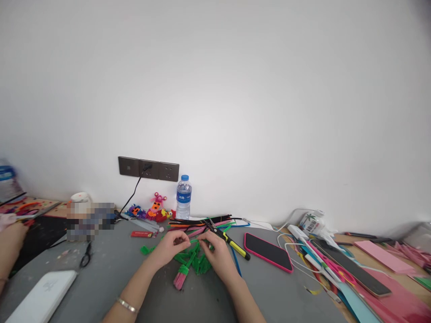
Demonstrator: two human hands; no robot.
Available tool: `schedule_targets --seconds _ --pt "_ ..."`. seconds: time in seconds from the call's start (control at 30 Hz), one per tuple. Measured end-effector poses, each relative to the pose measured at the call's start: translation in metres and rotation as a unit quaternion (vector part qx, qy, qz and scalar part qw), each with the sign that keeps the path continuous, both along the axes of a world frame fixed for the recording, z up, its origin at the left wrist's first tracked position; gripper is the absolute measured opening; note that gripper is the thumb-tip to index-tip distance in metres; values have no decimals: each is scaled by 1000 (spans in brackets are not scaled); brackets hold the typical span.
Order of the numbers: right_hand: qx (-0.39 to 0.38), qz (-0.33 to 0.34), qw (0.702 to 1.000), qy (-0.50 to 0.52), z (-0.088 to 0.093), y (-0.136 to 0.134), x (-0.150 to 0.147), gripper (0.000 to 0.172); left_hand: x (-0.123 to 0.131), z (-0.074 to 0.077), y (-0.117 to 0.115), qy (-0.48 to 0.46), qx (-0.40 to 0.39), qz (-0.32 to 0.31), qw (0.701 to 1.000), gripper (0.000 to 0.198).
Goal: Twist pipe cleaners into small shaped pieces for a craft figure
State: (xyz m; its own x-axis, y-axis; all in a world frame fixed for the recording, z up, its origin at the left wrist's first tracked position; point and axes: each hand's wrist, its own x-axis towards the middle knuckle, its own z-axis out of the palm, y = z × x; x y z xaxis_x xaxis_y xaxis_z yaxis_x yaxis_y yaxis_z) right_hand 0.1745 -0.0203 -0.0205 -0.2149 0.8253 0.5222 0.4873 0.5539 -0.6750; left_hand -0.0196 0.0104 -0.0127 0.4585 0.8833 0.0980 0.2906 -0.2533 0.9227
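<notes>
A: Nearest item?
B: Pink tuft (180,280), bound in green, at 8 o'clock from the green pile (202,264) of fuzzy pieces.
A: Handling?
B: Judged light, soft, not slippery; probably a bendable core. Fuzz may crush, so hold by the ends. The thin green strip (194,241) sits at 12 o'clock from the pile, between the hands.
A: Fingers?
B: Left hand (172,246): thumb and forefinger nearly meeting, apparently pinching one end. Right hand (217,252): fingertips likewise drawn together on the other; exact contact too small to confirm.
A: Beyond?
B: Phone (268,252) at 3, yellow-handled pliers (234,246) at 2, bottle (183,197) between 11 and 12, by the wall (235,112).
</notes>
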Motion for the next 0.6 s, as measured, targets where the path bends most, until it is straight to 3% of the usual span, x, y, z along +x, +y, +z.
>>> schedule_targets --seconds 0.2,0.37,0.5,0.6 --pt "-92 7 991 102 -1 -3 -13 23 1 3 1 -95 -18 55 994 32" --pt "-185 91 950 234 -4 -8 -32 31 13 -1 -2 -200 -62 108 972 35" --pt "-197 120 926 299 -2 -8 -37 34 24 -7 -5 -294 -138 131 936 35" --pt "-189 106 929 300 1 -5 -30 35 25 -7 -5 -324 -197 118 918 37"
